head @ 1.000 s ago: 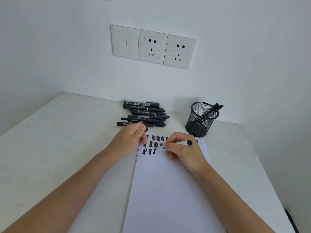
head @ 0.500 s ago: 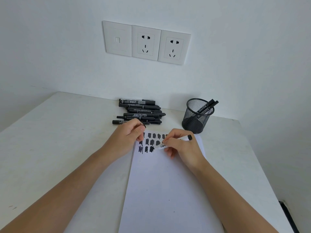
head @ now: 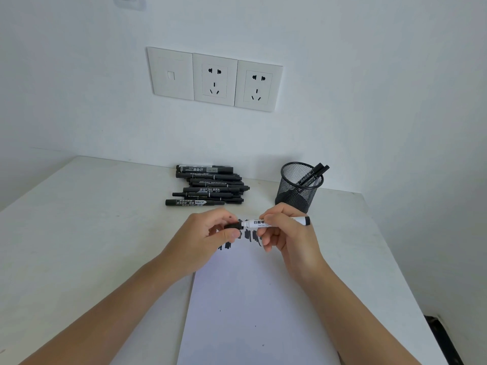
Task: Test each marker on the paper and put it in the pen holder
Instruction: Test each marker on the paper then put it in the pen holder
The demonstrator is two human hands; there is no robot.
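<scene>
Where a white table (head: 92, 233) meets the socketed wall (head: 369, 88), mesh pen holder (head: 292, 196) with two markers (head: 315, 173), left hand (head: 200, 241) pinching a cap (head: 233, 226), right hand (head: 292, 238) gripping a white marker (head: 253, 223).

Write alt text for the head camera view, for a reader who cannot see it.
A person's left hand pinches a black cap at the tip end of a white marker held by the right hand, above paper with black test marks. Behind lie a pile of black markers and a mesh pen holder with two markers in it.
</scene>
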